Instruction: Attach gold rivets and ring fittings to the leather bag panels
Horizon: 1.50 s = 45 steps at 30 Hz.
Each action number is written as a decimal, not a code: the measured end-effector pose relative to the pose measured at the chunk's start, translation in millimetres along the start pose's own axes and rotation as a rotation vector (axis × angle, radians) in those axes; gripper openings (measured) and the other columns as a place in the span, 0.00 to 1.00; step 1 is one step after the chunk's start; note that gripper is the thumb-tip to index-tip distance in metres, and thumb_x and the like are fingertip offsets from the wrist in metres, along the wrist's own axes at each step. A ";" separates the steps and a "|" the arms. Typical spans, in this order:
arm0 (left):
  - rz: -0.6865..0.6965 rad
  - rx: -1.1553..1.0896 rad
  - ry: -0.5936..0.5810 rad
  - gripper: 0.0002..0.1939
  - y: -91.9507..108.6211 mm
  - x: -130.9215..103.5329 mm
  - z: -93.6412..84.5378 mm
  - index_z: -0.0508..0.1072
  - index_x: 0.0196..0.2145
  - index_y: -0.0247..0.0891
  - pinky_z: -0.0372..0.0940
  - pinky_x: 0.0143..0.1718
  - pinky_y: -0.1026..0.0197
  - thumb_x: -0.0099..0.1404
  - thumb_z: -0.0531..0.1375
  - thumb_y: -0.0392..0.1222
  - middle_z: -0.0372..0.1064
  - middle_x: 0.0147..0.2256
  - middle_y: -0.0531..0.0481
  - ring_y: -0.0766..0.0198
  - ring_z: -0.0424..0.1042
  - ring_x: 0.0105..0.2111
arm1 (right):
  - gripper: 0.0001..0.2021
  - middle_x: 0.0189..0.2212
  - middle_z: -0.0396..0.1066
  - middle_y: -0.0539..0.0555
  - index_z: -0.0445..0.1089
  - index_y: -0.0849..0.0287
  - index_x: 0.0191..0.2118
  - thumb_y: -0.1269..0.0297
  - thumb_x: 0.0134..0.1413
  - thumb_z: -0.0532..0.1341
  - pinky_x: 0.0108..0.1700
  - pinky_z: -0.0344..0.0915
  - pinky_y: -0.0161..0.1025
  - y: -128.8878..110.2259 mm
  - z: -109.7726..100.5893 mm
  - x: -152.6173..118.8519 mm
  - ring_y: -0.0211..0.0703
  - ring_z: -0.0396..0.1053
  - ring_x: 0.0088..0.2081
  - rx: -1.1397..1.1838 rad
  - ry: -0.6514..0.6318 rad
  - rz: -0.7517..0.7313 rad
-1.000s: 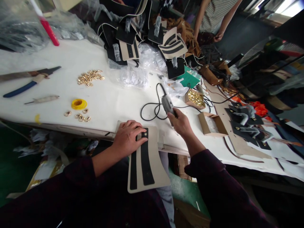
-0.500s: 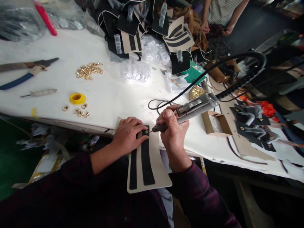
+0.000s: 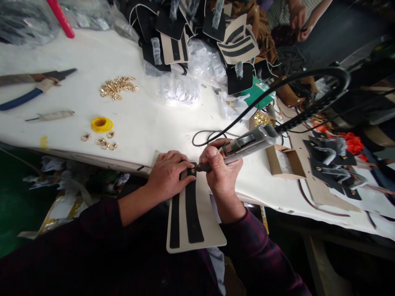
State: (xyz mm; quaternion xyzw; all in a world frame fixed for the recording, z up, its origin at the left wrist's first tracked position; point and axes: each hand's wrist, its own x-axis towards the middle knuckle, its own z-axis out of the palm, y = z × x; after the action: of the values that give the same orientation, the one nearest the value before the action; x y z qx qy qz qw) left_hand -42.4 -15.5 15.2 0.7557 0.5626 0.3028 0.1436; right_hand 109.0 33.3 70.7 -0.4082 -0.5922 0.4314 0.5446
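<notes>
My left hand [image 3: 166,174] presses down on a beige panel [image 3: 207,226] and grips its upper part, thumb and forefinger on either side of a small brass fitting [image 3: 193,170]. That fitting sits at the top end of a black strip [image 3: 194,218] on the panel. A second black strip [image 3: 175,222] runs along the panel's left side. Wrapped in my right hand [image 3: 224,174] is a grey corded electric screwdriver [image 3: 254,142], tilted, its tip at the brass fitting. Whether the tip is seated in it is too small to tell.
Gold clasps [image 3: 117,87] lie heaped on the white table [image 3: 142,127], near a yellow tape roll [image 3: 102,124], pliers [image 3: 37,88] and an awl [image 3: 55,115]. An open cardboard box [image 3: 286,164] stands right. Panels pile up behind. A co-worker's hands [image 3: 299,20] show at top right.
The screwdriver tip has moved slightly left, from beside the strip onto the brass fitting. My left hand keeps its hold on the panel. The whole view has shifted a little.
</notes>
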 end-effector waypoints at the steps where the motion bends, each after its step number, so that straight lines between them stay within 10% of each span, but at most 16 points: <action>1: 0.000 -0.001 -0.002 0.14 0.0 -0.1 -0.1 0.80 0.47 0.45 0.63 0.52 0.43 0.63 0.72 0.47 0.77 0.50 0.47 0.48 0.71 0.55 | 0.19 0.26 0.66 0.47 0.71 0.56 0.38 0.45 0.59 0.70 0.28 0.68 0.38 1.1 0.9 -0.3 0.38 0.66 0.26 0.009 0.026 -0.002; 45: 0.006 0.054 -0.026 0.14 0.0 -0.3 -0.2 0.80 0.48 0.44 0.62 0.51 0.43 0.67 0.68 0.51 0.76 0.50 0.44 0.45 0.70 0.55 | 0.16 0.23 0.68 0.46 0.69 0.56 0.31 0.52 0.55 0.73 0.27 0.65 0.37 4.8 5.6 -2.4 0.37 0.66 0.24 0.002 -0.027 -0.006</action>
State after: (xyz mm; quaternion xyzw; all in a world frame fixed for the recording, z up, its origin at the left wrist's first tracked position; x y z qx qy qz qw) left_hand -42.6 -15.9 15.2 0.7648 0.5665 0.2783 0.1296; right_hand 103.7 32.1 65.2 -0.3999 -0.6005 0.4358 0.5381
